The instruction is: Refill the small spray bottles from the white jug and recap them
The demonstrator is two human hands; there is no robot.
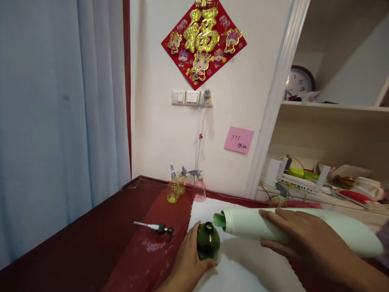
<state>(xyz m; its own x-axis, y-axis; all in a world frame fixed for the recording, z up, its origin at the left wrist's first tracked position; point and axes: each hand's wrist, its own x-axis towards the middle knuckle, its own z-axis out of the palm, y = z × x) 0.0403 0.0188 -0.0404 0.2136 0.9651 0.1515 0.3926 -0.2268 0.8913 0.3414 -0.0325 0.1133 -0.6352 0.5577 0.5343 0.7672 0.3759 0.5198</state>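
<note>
A dark green bottle (209, 245) stands on a white sheet (243, 259), its neck open at the top. My left hand (190, 259) is wrapped around its left side. In my right hand (300, 239) lies a large pale green bottle (246, 223), tipped nearly level. Its green-lined mouth points left, right beside the small bottle's neck, and a thin dark stream or strand seems to run between them. Left of my left hand, a pump top (159, 228) with a black head and a long pale tube lies on the red table.
Several spray bottles (173, 190) stand at the table's back edge by the wall. On the right, a shelf (328, 106) holds a clock (299, 83) and clutter. A blue curtain (60, 121) hangs at the left, and a pink note (239, 140) is on the wall.
</note>
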